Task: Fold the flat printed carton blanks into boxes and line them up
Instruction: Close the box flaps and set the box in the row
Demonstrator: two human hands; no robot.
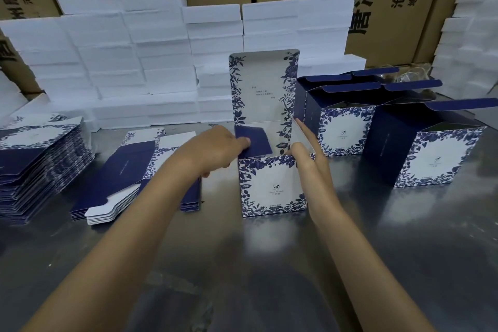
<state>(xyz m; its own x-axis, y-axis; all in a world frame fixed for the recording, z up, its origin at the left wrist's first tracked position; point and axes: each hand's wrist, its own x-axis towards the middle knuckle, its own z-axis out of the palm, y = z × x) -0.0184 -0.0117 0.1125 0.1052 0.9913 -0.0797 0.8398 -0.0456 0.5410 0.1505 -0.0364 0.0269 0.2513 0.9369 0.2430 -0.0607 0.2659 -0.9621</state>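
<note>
The left hand point(223, 147) pinches a navy side flap point(254, 143) of the upright carton point(272, 183) on the counter point(269, 264); the right hand point(307, 159), fingers straight, steadies its right wall. Next, probably, fold the flaps inward.

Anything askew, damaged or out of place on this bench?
Nothing stands out. The box being folded stands square, its lid upright; the finished boxes stand upright at right, and the flat blanks sit stacked at left.
</note>
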